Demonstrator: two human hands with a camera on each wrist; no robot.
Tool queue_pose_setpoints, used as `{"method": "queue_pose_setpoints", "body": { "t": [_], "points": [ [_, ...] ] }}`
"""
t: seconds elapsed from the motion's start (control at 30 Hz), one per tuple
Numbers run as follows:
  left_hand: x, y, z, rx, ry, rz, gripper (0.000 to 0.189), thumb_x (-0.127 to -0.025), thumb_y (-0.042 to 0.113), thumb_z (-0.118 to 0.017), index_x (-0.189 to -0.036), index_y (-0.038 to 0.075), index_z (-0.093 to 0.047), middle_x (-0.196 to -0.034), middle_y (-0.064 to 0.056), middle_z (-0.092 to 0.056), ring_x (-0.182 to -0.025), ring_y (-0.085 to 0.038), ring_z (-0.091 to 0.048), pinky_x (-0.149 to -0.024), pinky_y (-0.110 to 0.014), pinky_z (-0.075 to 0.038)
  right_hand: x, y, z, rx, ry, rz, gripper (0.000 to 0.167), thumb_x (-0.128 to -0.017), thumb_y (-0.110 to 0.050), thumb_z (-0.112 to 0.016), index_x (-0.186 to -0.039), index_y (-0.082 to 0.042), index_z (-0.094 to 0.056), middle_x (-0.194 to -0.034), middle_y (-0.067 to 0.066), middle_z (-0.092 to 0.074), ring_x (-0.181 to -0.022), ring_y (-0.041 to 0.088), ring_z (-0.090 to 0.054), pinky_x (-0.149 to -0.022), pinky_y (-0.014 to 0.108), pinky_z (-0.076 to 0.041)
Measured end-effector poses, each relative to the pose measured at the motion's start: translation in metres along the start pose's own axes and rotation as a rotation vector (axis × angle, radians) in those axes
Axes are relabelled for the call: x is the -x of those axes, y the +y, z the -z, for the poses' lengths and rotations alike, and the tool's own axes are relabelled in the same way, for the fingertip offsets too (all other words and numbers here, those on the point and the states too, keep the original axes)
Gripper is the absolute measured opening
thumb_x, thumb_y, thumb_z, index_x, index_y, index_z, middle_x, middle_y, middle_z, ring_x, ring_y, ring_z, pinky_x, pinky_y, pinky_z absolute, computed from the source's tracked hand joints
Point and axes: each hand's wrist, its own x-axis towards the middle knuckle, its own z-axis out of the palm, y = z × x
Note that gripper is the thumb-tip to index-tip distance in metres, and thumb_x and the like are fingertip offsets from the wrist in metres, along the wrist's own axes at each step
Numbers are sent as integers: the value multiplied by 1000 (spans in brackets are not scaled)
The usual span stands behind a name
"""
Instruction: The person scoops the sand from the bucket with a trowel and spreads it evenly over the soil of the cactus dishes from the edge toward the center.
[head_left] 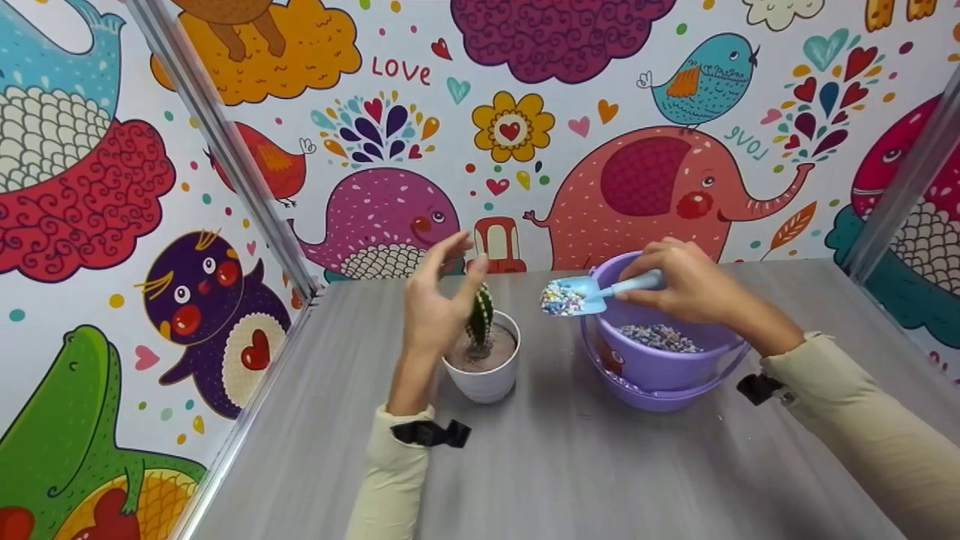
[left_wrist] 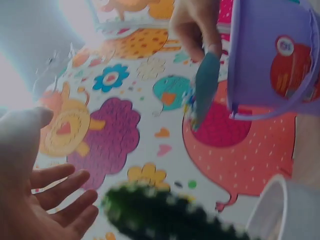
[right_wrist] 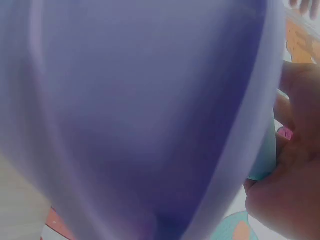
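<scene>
My right hand (head_left: 686, 285) grips the handle of a small light-blue shovel (head_left: 634, 284) above the left rim of a purple bucket (head_left: 645, 375). Colourful pebbles (head_left: 564, 298) fill the shovel's scoop. More pebbles (head_left: 660, 338) lie inside the bucket. My left hand (head_left: 442, 300), its fingers spread and holding nothing, is raised beside a green cactus (head_left: 480, 322). The cactus stands upright in brown soil in a white pot (head_left: 484, 382). In the left wrist view the cactus (left_wrist: 150, 212) lies near the left fingertips. The bucket wall (right_wrist: 150, 100) fills most of the right wrist view.
Pot and bucket stand side by side on a grey table (head_left: 540, 465). The bucket's purple handle (head_left: 667, 391) hangs down at its front. Walls printed with cartoon animals (head_left: 630, 195) rise behind and to the left, with a metal post (head_left: 225, 142) in the left corner.
</scene>
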Motion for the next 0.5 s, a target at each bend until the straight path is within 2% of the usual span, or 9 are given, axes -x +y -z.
{"method": "queue_pose_setpoints", "body": {
  "t": [0.1,0.2,0.33,0.5],
  "points": [
    [1,-18,14,25,8,49,45,-104,39,-73,-145,20,-68,-131,-3,-75,-125,-18,-69,-113,-46,-57,-4,-2,-3,12,-4,-7,30,-87,-32,-92,-112,-16,-87,-106,3,-77,-103,22,-58,-87,44,-41],
    [5,-35,20,26,-19,90,45,-106,39,-71,-145,18,-67,-132,-5,-74,-124,-21,-71,-112,-48,-58,-7,-5,-7,14,-12,-27,33,-87,-33,-92,-114,-16,-86,-107,3,-77,-106,22,-58,-88,45,-44],
    [15,-57,22,9,-76,135,44,-108,39,-67,-147,17,-66,-135,-7,-73,-125,-22,-71,-113,-44,-58,-11,-10,-12,14,-20,-36,31,-88,-35,-92,-115,-19,-87,-106,0,-77,-104,20,-58,-86,42,-45],
    [29,-81,26,-22,-187,156,48,-109,41,-63,-151,18,-62,-145,-7,-68,-133,-23,-66,-120,-42,-52,-18,-16,-18,31,-5,23,24,-88,-28,-92,-109,-18,-88,-99,0,-77,-96,21,-58,-83,40,-43]
  ]
}}
